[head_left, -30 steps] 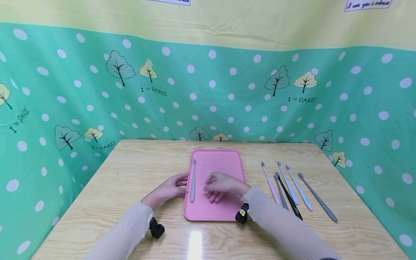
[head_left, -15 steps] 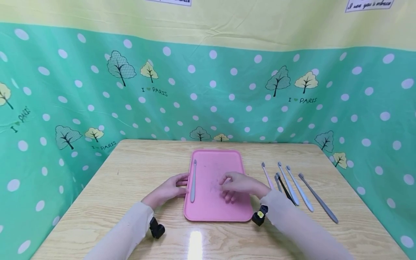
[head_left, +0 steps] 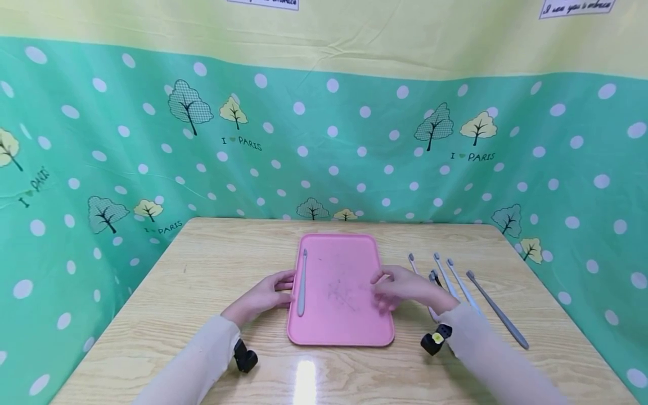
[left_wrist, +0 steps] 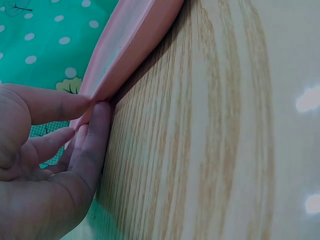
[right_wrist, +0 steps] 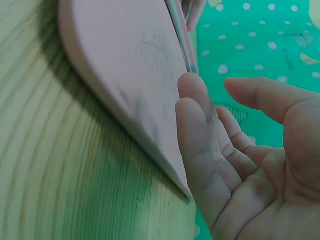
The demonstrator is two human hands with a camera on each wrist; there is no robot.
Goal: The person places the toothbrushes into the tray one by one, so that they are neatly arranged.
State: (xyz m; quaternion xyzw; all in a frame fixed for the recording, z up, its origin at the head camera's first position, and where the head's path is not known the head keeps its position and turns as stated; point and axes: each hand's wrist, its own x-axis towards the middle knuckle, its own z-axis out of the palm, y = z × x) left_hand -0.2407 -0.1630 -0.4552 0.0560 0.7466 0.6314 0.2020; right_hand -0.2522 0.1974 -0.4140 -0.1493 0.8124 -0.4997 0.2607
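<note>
A pink tray [head_left: 339,253] lies on the table, with a grey toothbrush [head_left: 302,287] lengthwise along its left side, bristle end away from me. My left hand [head_left: 260,298] holds the tray's left rim; the left wrist view shows its thumb and fingertips against the edge. Above the tray's right edge is my right hand [head_left: 397,287], fingers loosely bent and apart, with nothing between them in the right wrist view. To the right lie several more toothbrushes: a pink one [head_left: 412,260], two light blue ones and a dark grey one [head_left: 498,312]. The right forearm partly hides some of them.
A wooden table [head_left: 223,253] carries everything, its far edge against a green dotted curtain [head_left: 283,112]. Small black cameras are strapped to both wrists. Dark smudges mark the tray's middle.
My right hand has moved rightward from over the tray's middle to its right edge, its forearm now covering more of the toothbrushes. The left hand, tray and grey toothbrush stay put.
</note>
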